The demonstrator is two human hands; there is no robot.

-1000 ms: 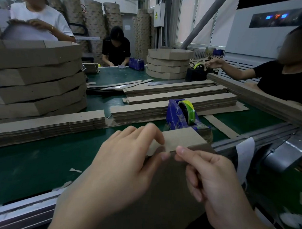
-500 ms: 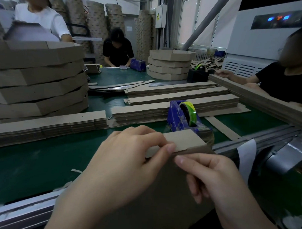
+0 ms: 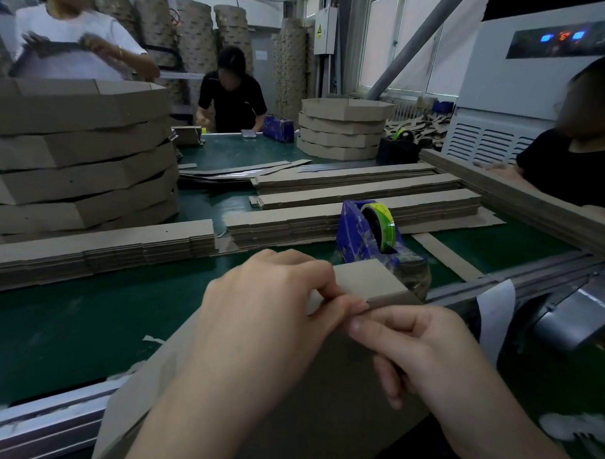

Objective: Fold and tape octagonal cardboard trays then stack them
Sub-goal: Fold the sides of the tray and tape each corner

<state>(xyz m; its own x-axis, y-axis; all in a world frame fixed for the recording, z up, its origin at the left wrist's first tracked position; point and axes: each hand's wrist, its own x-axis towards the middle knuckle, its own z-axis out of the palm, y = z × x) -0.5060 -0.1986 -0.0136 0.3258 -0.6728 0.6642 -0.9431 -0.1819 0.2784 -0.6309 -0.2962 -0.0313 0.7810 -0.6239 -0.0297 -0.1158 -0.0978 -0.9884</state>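
The cardboard [image 3: 368, 279] sits just in front of the dispenser [image 3: 366, 231]. The left hand [image 3: 267, 317] pinches its folded flap and the right hand [image 3: 417, 350] pinches the edge beside it, probably to set the crease with the tape within reach.

green table [image 3: 68, 324] | windows [image 3: 379, 39] back right | white machine [image 3: 498, 88] | dim light

A packaging factory floor: workers line a green conveyor counter [image 3: 68, 324] heaped with flat cardboard strips [image 3: 98, 246], stacked octagonal trays [image 3: 77, 159], tape dispensers [image 3: 369, 235] and tall cardboard rolls [image 3: 194, 36].
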